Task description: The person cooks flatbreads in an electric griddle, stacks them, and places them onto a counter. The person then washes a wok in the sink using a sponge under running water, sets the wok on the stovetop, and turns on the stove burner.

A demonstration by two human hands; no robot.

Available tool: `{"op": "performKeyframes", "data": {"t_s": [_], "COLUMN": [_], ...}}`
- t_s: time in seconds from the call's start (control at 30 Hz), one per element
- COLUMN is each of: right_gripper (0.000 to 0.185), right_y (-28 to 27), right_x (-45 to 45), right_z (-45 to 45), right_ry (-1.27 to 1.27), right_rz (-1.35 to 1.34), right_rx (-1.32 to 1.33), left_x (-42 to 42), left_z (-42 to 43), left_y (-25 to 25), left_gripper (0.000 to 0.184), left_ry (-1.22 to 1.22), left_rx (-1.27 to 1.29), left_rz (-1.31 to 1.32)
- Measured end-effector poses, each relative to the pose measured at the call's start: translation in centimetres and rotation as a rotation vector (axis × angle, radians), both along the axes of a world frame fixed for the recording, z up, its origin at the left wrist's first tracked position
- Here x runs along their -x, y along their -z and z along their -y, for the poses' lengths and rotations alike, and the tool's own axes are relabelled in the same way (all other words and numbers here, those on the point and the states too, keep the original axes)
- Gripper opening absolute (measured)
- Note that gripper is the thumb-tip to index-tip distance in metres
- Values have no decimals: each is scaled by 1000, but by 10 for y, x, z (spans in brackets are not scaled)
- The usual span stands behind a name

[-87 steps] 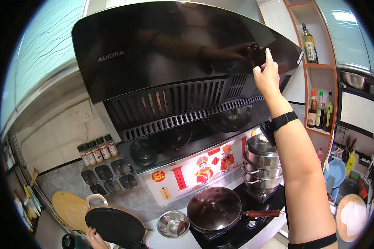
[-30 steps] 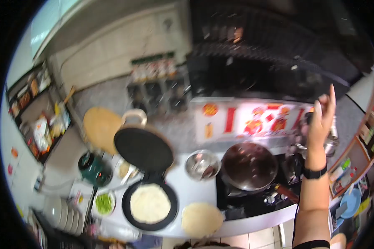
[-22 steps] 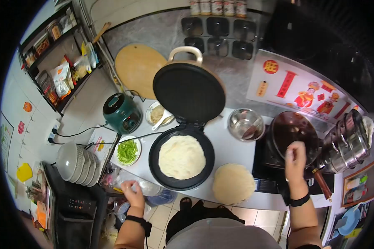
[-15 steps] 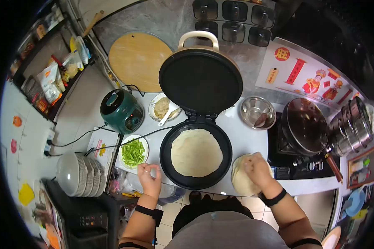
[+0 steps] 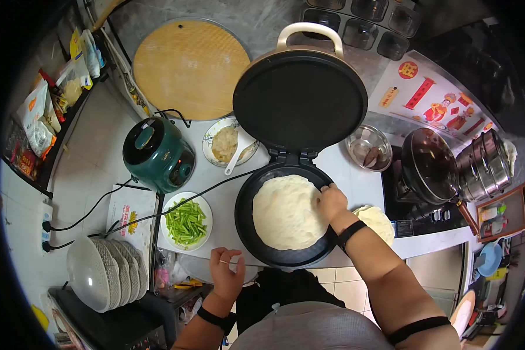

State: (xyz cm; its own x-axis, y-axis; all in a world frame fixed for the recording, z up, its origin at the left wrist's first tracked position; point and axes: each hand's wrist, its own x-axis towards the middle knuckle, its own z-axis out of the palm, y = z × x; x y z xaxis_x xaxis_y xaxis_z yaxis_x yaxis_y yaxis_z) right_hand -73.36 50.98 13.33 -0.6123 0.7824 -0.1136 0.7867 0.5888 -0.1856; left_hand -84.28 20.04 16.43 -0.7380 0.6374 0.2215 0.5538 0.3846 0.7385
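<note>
A round, pale flatbread (image 5: 287, 216) lies in the black lower plate of an electric griddle (image 5: 245, 236), whose lid (image 5: 300, 99) stands raised behind it. My right hand (image 5: 333, 204) is at the flatbread's right edge, fingers closed on the rim; the fingertips are partly hidden. To the right of the griddle, partly behind my right forearm, pale flat rounds (image 5: 377, 224) lie on the counter. My left hand (image 5: 227, 274) hovers by the counter's front edge, holding nothing, its fingers loosely bent and the thumb apart. Nearest to it is a plate (image 5: 209, 232) of chopped green vegetable (image 5: 185, 223).
A green appliance (image 5: 157, 154) stands at the left; its cord crosses to the griddle. Behind the griddle's left side is a bowl of pale paste with a white spoon (image 5: 237, 153). At the right are a steel bowl (image 5: 368, 147) and a wok (image 5: 430, 166) on the stove.
My right hand has moved left from the pale rounds on the counter to the flatbread in the griddle. My left hand has dropped slightly toward me. The camera view has shifted.
</note>
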Motion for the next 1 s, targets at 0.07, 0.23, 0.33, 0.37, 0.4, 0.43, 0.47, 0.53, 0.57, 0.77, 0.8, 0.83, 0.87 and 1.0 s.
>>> {"op": "performKeyframes", "data": {"t_s": [0.07, 0.23, 0.33, 0.37, 0.4, 0.43, 0.47, 0.53, 0.57, 0.77, 0.8, 0.83, 0.87, 1.0], "right_gripper": [27, 24, 22, 20, 20, 18, 16, 14, 15, 17, 17, 16, 16, 12], "right_y": [-1, 18, 14, 8, -1, -10, -18, -30, -38, -54, -54, -53, -51, -64], "right_x": [3, 0, -7, -9, -14, -18, -24, -37, -44, -93, -103, -113, -124, -164], "right_z": [-1, -10, -7, -6, -5, -4, -2, 5, 8, 12, 9, 6, 3, -3], "right_ry": [28, 66, 74, 63, 70, 36, 3, -10, -42, 20, 26, 66, 108, 342], "right_rz": [37, -7, -75, -118, -124, -201, -278, -429, -489, -679, -688, -702, -719, -859], "right_rx": [19, 40, 76, 120, 120, 225, 329, 373, 433, 706, 703, 730, 756, 923], "left_x": [-3, -12, -18, -20, -23, -25, -26, -30, -33, -47, -50, -52, -53, -55], "left_z": [2, 3, -1, -3, -6, -8, -10, -14, -16, -33, -36, -39, -42, -47], "left_y": [-1, -1, -2, -4, -7, -10, -11, -12, -13, -19, -21, -23, -24, -29], "left_gripper": [15, 15, 15, 15, 15, 15, 15, 14, 14, 13, 13, 14, 14, 15], "left_ry": [-1, -28, 2, 9, 9, 11, 20, 28, 35, 85, 99, 117, 132, 194], "left_rx": [11, -6, 8, 8, 5, 2, 3, -32, -33, -51, -58, -64, -64, -80], "left_rz": [0, 30, 18, 14, 26, 39, 36, 19, 17, -16, -8, -1, -11, -83]}}
